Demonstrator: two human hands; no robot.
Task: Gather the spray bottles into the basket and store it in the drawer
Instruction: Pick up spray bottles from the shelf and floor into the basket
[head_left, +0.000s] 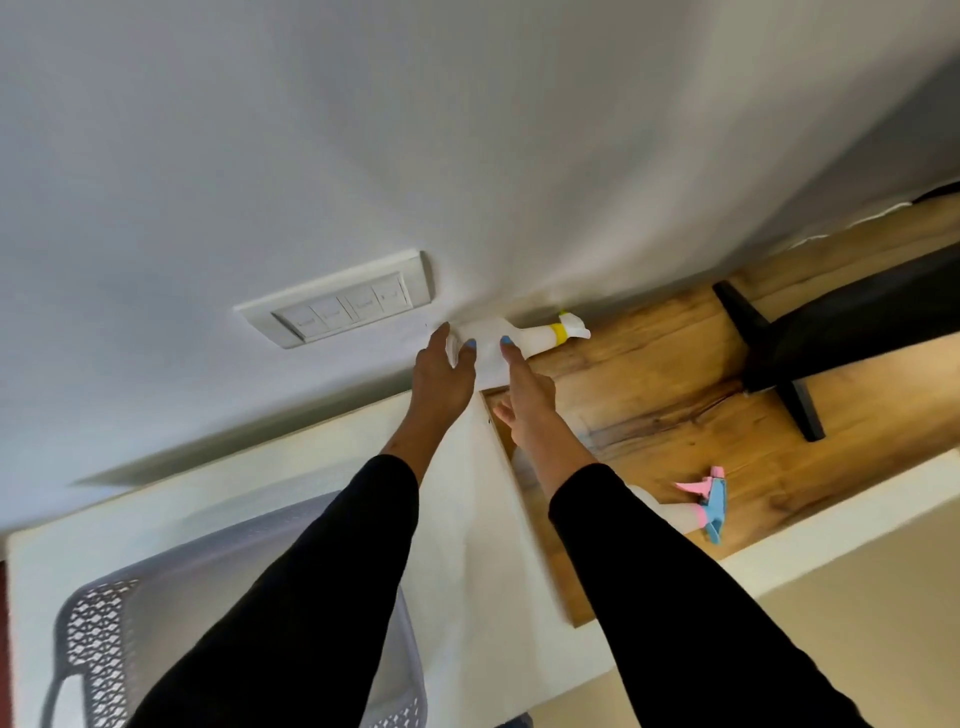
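A white spray bottle (491, 358) with a yellow collar lies on its side on the wooden surface (649, 415), pressed against the wall. My left hand (441, 379) wraps its base, thumb in front and fingers behind. My right hand (524, 400) rests an outstretched finger on the bottle's body, its other fingers spread. A second spray bottle (709, 501) with a pink and blue trigger head lies nearer on the wood, its pale body partly hidden by my right sleeve. The grey perforated basket (98, 634) stands at the lower left on the white top, partly covered by my left arm.
A white switch plate (337, 304) is set in the wall just left of the bottle. A black stand with a crossbar foot (769, 358) occupies the wood to the right. The white counter (260, 467) runs beside the wooden surface.
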